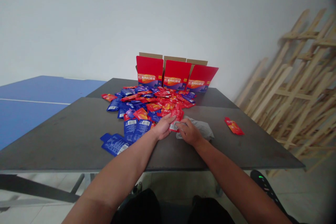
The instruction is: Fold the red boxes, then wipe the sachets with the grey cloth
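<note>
Over the near middle of the table I hold up a red pouch (177,114) with a printed label and a barcode at its lower end. My left hand (163,127) grips its left edge between thumb and fingers. The bent fingers of my right hand (189,132) pinch the pouch's lower right side. Beneath and behind the right hand lies a crumpled grey cloth (206,128). A heap of red and blue pouches spreads behind and left of my hands, with several blue pouches (143,127) closest to the left forearm.
Three open red cartons, a left (149,70), a middle (176,73) and a right one (201,77), stand behind the heap. One red pouch (233,126) lies apart at right. A blue table (39,105) adjoins on the left; wooden frames (294,94) lean at right.
</note>
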`<action>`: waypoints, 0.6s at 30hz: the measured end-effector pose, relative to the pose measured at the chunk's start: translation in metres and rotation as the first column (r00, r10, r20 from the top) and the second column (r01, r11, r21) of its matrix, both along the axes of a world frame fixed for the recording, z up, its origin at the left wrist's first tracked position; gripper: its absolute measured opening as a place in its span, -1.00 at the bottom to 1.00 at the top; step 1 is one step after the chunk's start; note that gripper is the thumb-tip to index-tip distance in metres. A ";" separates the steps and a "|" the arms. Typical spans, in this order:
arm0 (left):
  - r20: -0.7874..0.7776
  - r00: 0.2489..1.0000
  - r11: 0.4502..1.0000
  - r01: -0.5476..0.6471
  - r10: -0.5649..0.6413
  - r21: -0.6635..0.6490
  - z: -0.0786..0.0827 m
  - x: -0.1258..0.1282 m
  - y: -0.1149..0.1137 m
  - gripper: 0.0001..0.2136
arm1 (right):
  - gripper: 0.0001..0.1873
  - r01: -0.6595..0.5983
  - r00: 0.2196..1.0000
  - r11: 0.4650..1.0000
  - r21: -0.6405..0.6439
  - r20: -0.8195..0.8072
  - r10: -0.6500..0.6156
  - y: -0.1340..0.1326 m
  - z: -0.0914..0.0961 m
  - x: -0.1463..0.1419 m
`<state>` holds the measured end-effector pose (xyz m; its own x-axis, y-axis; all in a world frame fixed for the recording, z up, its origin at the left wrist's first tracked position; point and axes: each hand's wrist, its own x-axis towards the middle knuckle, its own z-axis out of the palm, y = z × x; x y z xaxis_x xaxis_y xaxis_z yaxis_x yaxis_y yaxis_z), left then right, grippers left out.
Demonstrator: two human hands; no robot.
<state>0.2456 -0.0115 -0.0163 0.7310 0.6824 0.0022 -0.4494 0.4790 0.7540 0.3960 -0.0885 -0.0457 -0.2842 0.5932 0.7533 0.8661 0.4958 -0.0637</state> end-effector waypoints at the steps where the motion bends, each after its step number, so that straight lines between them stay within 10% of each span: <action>1: -0.012 1.000 1.000 0.017 -0.017 0.009 -0.001 0.000 -0.001 -0.88 | -0.71 0.021 1.000 1.000 0.001 -0.020 -0.021 0.000 0.000 0.001; 18: -0.215 0.949 0.970 0.241 -0.229 0.030 0.001 -0.006 -0.007 -0.68 | -0.75 0.328 0.862 0.944 0.023 -0.416 -0.289 0.010 0.005 0.028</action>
